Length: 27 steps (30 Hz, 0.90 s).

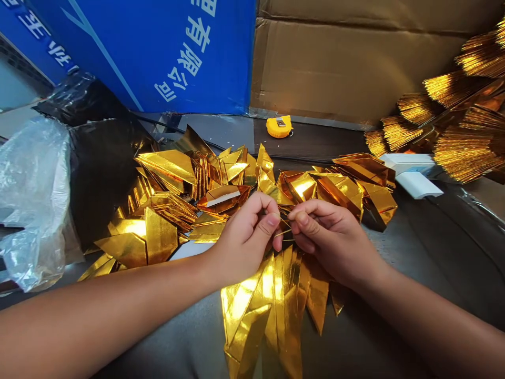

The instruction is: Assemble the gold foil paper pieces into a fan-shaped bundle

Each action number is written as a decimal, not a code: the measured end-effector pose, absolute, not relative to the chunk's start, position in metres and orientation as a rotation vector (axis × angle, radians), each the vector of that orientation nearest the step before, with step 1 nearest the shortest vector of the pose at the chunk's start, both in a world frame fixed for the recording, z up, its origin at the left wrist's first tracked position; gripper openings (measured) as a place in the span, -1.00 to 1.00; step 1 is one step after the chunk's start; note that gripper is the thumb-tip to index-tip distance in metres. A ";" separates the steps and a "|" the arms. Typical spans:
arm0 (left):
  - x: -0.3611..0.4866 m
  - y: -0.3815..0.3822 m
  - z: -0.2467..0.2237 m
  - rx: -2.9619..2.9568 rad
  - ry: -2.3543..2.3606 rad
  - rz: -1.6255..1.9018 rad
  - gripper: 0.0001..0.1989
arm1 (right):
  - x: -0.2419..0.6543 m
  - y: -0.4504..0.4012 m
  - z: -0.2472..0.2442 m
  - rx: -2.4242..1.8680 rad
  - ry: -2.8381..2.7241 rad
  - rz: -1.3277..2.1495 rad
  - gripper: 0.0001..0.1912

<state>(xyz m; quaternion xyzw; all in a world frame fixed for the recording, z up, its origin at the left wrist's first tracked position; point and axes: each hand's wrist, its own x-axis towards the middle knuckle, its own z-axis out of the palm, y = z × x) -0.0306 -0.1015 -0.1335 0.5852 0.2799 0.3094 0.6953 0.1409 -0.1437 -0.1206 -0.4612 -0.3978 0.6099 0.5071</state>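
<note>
My left hand (pixel 252 231) pinches a thin yellowish string or band (pixel 287 231) between thumb and index finger. Close to its right, my right hand (pixel 323 231) pinches the same strand, thumb pressed on the index finger. The hands are a small gap apart, with the strand between them. Just below them, a fan of pointed folded gold foil pieces (pixel 276 310) spreads toward the front edge of the view. Behind and to the left lies a loose heap of folded gold foil pieces (pixel 161 234). More folded gold pieces (pixel 339 189) lie behind my right hand.
A yellow tape measure (pixel 278 127) lies at the back, before a brown cardboard panel (pixel 315 68) and a blue printed panel (pixel 221 58). Clear plastic (pixel 35 195) and a black bag (pixel 102 173) are left. White objects (pixel 418 181) and pleated gold fans (pixel 465 150) are right.
</note>
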 end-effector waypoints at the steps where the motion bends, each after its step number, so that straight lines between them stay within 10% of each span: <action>1: -0.031 -0.102 -0.134 1.320 0.633 0.694 -0.67 | 0.141 -0.143 -0.120 -1.140 -0.974 1.480 -0.71; 27: -0.027 -0.096 -0.126 1.296 0.606 0.756 -0.57 | 0.141 -0.142 -0.123 -1.061 -0.876 1.696 -0.64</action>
